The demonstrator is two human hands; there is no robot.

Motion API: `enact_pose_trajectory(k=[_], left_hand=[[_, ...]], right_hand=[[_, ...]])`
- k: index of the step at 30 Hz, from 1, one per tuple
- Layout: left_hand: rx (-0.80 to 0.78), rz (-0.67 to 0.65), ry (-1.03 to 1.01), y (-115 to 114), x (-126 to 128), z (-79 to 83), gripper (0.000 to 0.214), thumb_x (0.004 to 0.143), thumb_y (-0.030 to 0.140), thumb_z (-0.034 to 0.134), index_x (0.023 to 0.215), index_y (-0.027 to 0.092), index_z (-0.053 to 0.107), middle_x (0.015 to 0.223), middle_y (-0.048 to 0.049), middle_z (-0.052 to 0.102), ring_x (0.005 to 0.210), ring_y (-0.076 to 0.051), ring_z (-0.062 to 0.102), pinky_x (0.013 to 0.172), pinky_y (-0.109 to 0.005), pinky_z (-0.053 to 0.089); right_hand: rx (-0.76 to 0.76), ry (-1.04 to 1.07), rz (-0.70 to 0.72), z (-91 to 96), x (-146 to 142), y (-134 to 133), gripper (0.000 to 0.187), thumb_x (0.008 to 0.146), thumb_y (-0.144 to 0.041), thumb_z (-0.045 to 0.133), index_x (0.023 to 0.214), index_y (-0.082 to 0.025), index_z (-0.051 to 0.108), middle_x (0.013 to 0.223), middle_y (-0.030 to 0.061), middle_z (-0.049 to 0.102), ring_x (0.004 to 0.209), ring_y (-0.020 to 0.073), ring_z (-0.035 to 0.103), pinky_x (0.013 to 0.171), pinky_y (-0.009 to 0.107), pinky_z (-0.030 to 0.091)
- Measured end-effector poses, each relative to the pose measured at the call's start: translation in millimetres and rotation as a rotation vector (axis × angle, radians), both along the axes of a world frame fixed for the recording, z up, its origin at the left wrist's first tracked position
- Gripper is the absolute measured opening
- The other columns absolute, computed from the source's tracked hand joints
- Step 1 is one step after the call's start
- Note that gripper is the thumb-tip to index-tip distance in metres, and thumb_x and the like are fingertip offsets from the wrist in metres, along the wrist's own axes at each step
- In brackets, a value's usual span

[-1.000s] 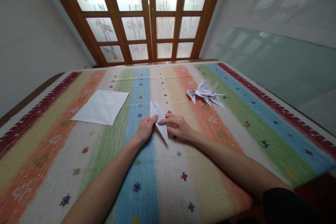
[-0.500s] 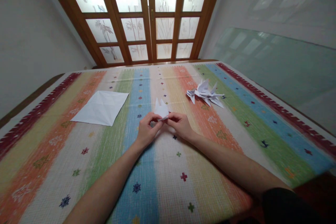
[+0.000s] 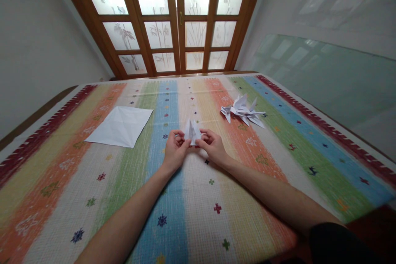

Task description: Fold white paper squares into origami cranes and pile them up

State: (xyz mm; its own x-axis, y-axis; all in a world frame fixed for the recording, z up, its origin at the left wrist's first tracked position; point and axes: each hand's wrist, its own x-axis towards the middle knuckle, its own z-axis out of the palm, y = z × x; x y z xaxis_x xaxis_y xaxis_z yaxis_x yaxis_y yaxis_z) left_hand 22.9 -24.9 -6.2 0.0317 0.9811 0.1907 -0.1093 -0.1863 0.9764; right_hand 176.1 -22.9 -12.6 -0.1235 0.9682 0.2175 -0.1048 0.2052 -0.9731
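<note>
Near the middle of the table, a small folded piece of white paper (image 3: 192, 131) stands with its pointed tip away from me. My left hand (image 3: 177, 147) pinches its lower left edge between thumb and fingers. On the opposite edge, my right hand (image 3: 211, 145) pinches it in the same way. Both thumbs lie on the near face of the folded paper, close to its bottom corners. The fingers behind it are partly hidden.
A creased white paper sheet (image 3: 120, 127) lies flat to the left. Several folded white paper cranes (image 3: 243, 110) sit in a cluster to the right. The striped tablecloth (image 3: 130, 185) covers the table, and wooden glass-paned doors (image 3: 179, 33) stand beyond it.
The folded paper has been turned in my hands: two narrow points showed before, and now a single pointed face with a centre fold shows. My fingers have shifted to its sides.
</note>
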Motion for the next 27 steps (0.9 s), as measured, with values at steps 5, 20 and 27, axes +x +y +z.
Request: enact_pose_trajectory(k=[5,20,27], left_hand=[[-0.021,-0.028,-0.087,3.4,-2.3,-2.4,0.043,0.074,0.033,0.071,0.105,0.020,0.044,0.071,0.0040,0.061,0.064,-0.012,0.062,0.062,-0.025,0.051],[0.186,0.077,0.267,-0.9,-3.1,-3.2,0.023,0.083,0.033,0.063,0.100,0.017,0.065,0.082,-0.0029,0.063,0.071,-0.014,0.059,0.066,-0.027,0.047],[0.488,0.230,0.501,-11.1,1.1,-0.8,0.034,0.084,0.020,0.064,0.118,0.020,0.062,0.089,-0.0030,0.064,0.076,-0.014,0.059,0.070,-0.028,0.050]], right_hand=[[0.034,0.052,0.069,1.6,0.8,-2.3,0.024,0.080,-0.035,0.063,0.100,-0.021,0.060,0.078,-0.0005,0.066,0.068,0.0135,0.063,0.068,0.029,0.053],[0.166,-0.105,-0.064,1.3,-1.3,-2.5,0.010,0.080,-0.029,0.061,0.080,-0.020,0.065,0.074,0.0003,0.065,0.068,0.0142,0.059,0.065,0.027,0.048],[0.240,-0.251,-0.224,6.9,-2.2,-9.1,0.016,0.076,-0.027,0.065,0.064,-0.019,0.058,0.058,-0.0035,0.056,0.054,0.0112,0.051,0.052,0.023,0.040]])
